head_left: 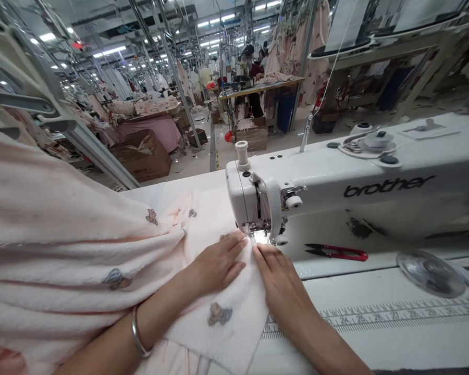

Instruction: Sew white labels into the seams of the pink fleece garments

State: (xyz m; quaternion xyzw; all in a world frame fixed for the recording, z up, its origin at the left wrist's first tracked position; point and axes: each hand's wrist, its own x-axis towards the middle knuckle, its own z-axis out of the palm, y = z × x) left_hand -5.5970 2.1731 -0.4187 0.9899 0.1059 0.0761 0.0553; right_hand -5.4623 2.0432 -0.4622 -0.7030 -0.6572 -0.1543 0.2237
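Pale pink fabric [234,291] with small animal prints runs under the lit needle area of a white sewing machine [252,187]. My left hand [214,260] lies flat on the fabric, just left of the presser foot, with its fingers stretched towards it. On the right, my right hand [281,281] rests along the fabric's edge, fingertips extended close to the presser foot. Both hands press from above; neither wraps round the cloth. The needle tip and stitch line are too small to make out.
Red-handled thread snips [338,252] lie on the machine bed under the arm. A clear round dish [431,273] stands to the right, near a printed ruler scale [375,315]. More fabric [54,250] is heaped on the left. A metal frame [97,151] rises behind it.
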